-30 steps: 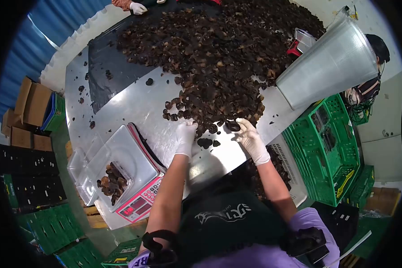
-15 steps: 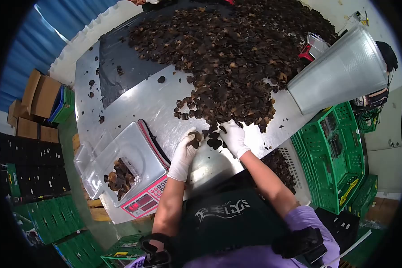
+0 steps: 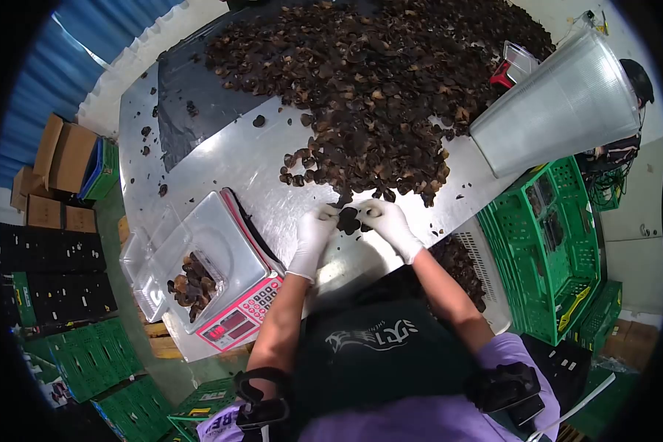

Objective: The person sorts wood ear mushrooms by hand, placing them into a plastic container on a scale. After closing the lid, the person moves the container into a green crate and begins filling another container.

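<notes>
Dark, ruffled wood ear mushrooms [image 3: 376, 110] lie in a big heap on the metal table. At its near edge, a small black clump of wood ear mushroom [image 3: 349, 219] shows between my two white-gloved hands. My left hand [image 3: 317, 227] is closed, fingertips pinched at the clump's left side. From the other side my right hand [image 3: 387, 219] pinches its upper right edge, fingers curled. Left of my hands, a clear plastic box [image 3: 215, 286] holding several brown mushrooms rests on a scale [image 3: 247, 313] with a red-and-white keypad.
A tall stack of clear plastic containers [image 3: 556, 107] leans over the table's right side. Green crates [image 3: 519, 272] stand against the right edge, beside a pale basket [image 3: 486, 258] of mushrooms. Black plastic sheeting [image 3: 199, 110] covers the far left of the table [image 3: 144, 140]. Cardboard boxes [image 3: 74, 158] sit at left.
My hands have drawn closer together around the dark clump. The brownish mushroom seen in my left fingers before is out of sight. The whole view has shifted slightly.
</notes>
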A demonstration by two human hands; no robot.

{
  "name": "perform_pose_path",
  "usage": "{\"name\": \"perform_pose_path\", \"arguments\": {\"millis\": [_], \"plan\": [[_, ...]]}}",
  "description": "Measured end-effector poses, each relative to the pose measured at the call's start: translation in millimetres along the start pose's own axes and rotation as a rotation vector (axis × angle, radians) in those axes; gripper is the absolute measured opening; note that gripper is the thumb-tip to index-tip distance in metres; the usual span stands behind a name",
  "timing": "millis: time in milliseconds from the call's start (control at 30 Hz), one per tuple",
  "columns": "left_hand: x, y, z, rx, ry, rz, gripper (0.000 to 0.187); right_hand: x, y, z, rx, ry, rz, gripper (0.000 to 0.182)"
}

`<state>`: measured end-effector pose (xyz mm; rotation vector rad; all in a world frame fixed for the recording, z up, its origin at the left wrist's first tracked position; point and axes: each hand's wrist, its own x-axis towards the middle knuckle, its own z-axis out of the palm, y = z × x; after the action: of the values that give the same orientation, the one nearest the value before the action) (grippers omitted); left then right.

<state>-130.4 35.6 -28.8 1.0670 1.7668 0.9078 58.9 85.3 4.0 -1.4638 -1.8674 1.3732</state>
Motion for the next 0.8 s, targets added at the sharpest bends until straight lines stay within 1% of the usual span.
{"name": "perform_pose_path", "arguments": {"millis": [33,67,100,133,167,200,267,300,333,367,400,467,500,533,600,633,667,733,767,800], "plan": [[-3,9,-1,0.210,-0.059,-0.054,0.030,7,0,14,-0.174,0.062,-0.164,0.018],[-5,10,3,0.213,-0.059,-0.056,0.030,14,5,25,-0.346,0.124,-0.328,0.019],[-7,12,10,0.410,-0.011,0.024,0.029,19,12,28,-0.344,0.123,-0.327,0.019],[-9,12,13,0.606,0.037,0.106,0.028,25,18,31,-0.406,0.123,-0.303,0.019],[-8,9,14,0.585,-0.008,0.072,0.023,25,-6,24,-0.470,0.123,-0.279,0.019],[-7,6,14,0.582,-0.007,0.069,0.023,15,-27,5,-0.284,0.010,-0.017,0.013],[-7,3,14,0.573,0.025,0.161,0.016,6,-6,-13,0.040,0.055,-0.100,0.011],[-8,3,13,0.567,0.026,0.159,0.016,3,12,-26,0.420,-0.048,-0.015,0.010],[-10,7,9,0.453,0.065,0.141,0.012,1,29,-38,0.798,-0.153,0.072,0.011],[-11,8,7,0.339,0.102,0.124,0.009,-9,37,-48,1.144,-0.140,0.206,0.019],[-11,6,6,0.333,0.101,0.125,0.009,-20,43,-59,1.264,-0.179,0.230,0.030],[-11,-6,8,-0.196,0.055,0.026,0.004,-27,57,-64,1.411,-0.335,0.112,0.042],[-5,-21,13,-0.328,0.024,0.002,0.009,-29,61,-62,1.357,-0.357,0.094,0.052],[-10,-14,13,-0.331,0.025,0.000,0.009,-29,63,-58,1.354,-0.358,0.097,0.052],[-22,10,15,-0.021,0.066,0.131,0.013,-28,69,-48,1.273,-0.346,0.109,0.056],[-20,8,18,0.175,0.055,0.267,0.017,-33,52,-45,1.212,-0.282,0.136,0.050],[-20,6,24,0.171,0.054,0.266,0.017,-31,53,-39,1.177,-0.245,0.165,0.038],[-23,6,38,0.462,0.109,0.319,0.023,-25,50,-30,0.990,-0.146,0.207,0.023],[-25,7,41,0.543,0.127,0.348,0.029,-23,46,-27,0.985,-0.148,0.209,0.023],[-27,7,44,0.539,0.128,0.345,0.029,-20,42,-23,0.740,-0.046,0.219,0.019]]}}
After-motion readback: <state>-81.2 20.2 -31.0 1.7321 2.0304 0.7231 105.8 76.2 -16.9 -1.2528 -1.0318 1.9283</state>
